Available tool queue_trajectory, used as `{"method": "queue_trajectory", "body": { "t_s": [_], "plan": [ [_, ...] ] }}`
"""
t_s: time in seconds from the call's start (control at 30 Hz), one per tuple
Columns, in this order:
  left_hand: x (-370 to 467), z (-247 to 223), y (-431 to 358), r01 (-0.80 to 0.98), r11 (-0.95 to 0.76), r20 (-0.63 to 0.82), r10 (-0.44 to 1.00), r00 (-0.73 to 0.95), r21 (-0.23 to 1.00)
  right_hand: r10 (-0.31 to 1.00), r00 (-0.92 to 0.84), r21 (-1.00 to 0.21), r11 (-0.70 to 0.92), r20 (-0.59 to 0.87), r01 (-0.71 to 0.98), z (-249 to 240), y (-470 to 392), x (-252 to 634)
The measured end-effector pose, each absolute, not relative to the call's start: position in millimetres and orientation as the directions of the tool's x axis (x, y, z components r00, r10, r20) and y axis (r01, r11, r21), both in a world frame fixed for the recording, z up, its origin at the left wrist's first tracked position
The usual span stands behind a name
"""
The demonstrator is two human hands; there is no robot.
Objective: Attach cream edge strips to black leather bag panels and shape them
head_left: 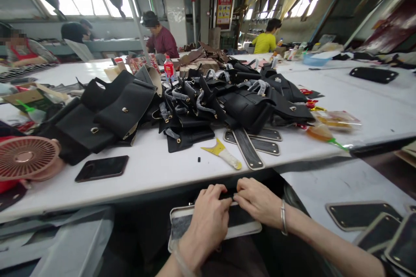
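Note:
A black piece with a pale raised rim (248, 228) lies low in front of the table's edge, over my lap. My left hand (211, 214) rests across its middle, with the fingers bent and closed at the far rim. My right hand (256, 201) is at the far edge of the same piece, its thumb and fingertips pinched together close to the left fingertips. What lies between the fingertips is dark and too small to make out. Beyond my hands, several black strips with pale edges (248, 149) lie by a yellow and white tool (223, 155).
Black leather bag parts (126, 106) are heaped across the white table (156, 169). A phone (102, 169) and a pink fan (27, 158) are at left. More rimmed black pieces (362, 215) lie at right. Several people sit farther back, one in a yellow top (264, 43).

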State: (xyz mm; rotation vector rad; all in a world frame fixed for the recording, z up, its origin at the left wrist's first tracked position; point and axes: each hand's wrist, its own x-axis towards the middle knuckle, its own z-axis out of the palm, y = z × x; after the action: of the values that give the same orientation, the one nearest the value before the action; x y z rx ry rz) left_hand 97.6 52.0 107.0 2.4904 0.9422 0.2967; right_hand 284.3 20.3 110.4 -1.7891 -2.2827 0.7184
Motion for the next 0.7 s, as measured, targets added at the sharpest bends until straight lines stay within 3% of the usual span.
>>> {"method": "queue_trajectory", "body": {
  "t_s": [0.2,0.3,0.4,0.47,0.6,0.7],
  "plan": [
    [36.5,104.7,71.6,0.505,-0.315,0.071,0.894,0.443,0.804,0.888,-0.266,-0.56,0.012,-0.375,0.828,94.4,84.4,268.9],
    [-4.7,80.7,84.8,0.363,0.012,-0.109,0.963,0.246,0.932,0.843,-0.273,-0.58,-0.055,-0.463,0.813,75.9,98.1,250.0],
    [-29.1,45.5,89.4,0.275,0.348,-0.402,0.9,0.169,0.896,0.802,-0.279,-0.582,-0.102,-0.528,0.806,61.2,99.5,234.9],
    [-30.5,20.5,88.9,0.3,0.451,-0.519,0.83,0.204,0.84,0.776,-0.289,-0.584,-0.123,-0.561,0.802,56.0,97.4,229.6],
    [-10.1,-21.8,98.6,0.423,0.519,-0.656,0.69,0.305,0.743,0.748,-0.323,-0.598,-0.122,-0.58,0.792,57.0,94.2,227.9],
    [8.4,-40.3,115.5,0.506,0.483,-0.682,0.644,0.347,0.714,0.74,-0.351,-0.605,-0.094,-0.574,0.791,62.7,92.9,227.5]
  ]
}}
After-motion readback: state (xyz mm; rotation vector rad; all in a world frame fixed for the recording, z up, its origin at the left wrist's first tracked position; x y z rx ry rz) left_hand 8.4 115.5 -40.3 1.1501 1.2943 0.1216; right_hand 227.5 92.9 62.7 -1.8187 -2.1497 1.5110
